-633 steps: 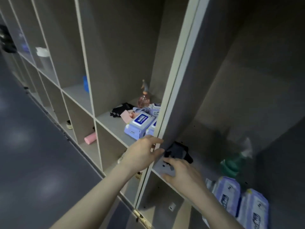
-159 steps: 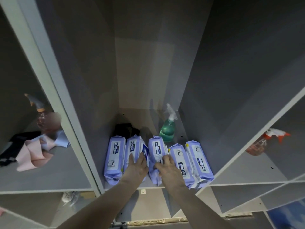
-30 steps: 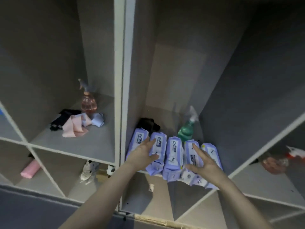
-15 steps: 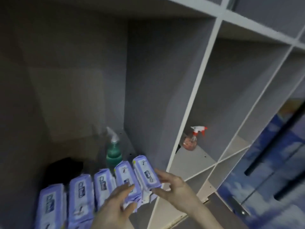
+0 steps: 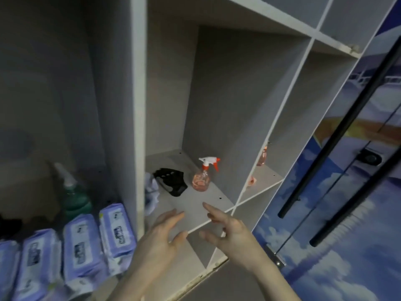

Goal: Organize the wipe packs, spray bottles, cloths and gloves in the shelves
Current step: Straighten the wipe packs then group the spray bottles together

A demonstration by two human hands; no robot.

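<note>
Both hands are spread wide and hold nothing: the left hand [image 5: 159, 240] and right hand [image 5: 230, 231] hang at the shelf [image 5: 195, 209] edge. Past the fingers sit black gloves [image 5: 172, 181], a blue cloth [image 5: 150, 192] and a pink spray bottle [image 5: 202, 177]. Left of the left hand are wipe packs [image 5: 80, 255] and a green spray bottle [image 5: 74, 192].

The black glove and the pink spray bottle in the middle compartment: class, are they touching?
Apart. The head view shows a strip of bare grey shelf between the black glove and the base of the pink spray bottle.
</note>
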